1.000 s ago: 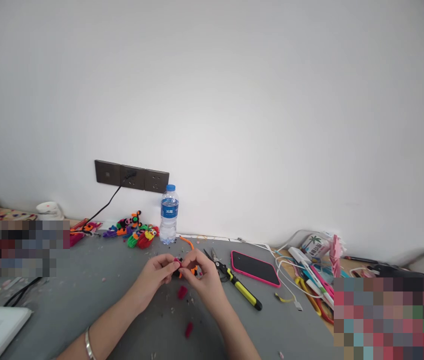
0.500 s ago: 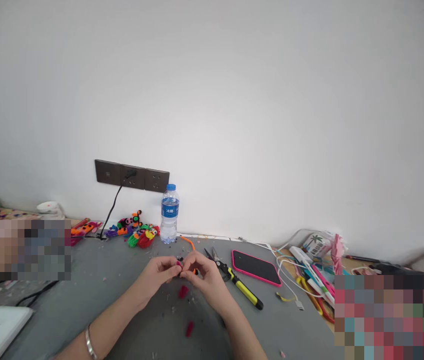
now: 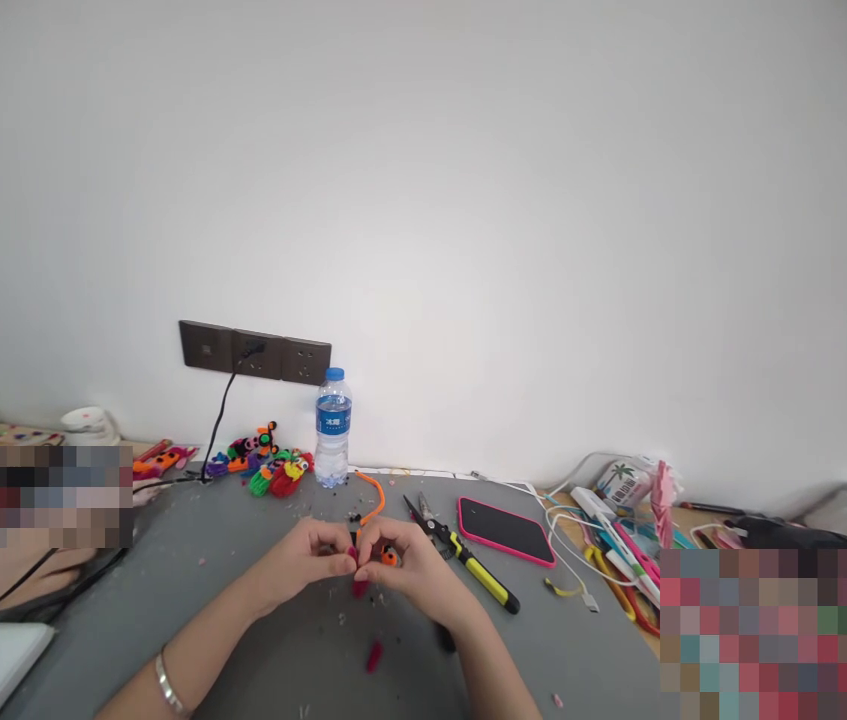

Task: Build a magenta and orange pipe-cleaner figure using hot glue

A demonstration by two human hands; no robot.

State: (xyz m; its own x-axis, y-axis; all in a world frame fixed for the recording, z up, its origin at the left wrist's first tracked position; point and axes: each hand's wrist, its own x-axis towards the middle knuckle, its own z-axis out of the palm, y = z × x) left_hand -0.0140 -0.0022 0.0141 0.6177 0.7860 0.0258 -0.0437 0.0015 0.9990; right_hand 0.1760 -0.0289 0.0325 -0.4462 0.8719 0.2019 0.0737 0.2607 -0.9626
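1. Fingertips of both my left hand (image 3: 303, 560) and right hand (image 3: 404, 565) are pressed together, pinching a small pipe-cleaner piece (image 3: 369, 553) just above the mat (image 3: 243, 590).
2. Risk, I judge: it could slip out, being tiny.
3. Only container: a capped bottle (image 3: 333, 428) by the wall, seemingly nearly empty.

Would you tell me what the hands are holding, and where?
Left hand and right hand pinch a small orange-and-red pipe-cleaner piece between their fingertips; where exactly, unclear.
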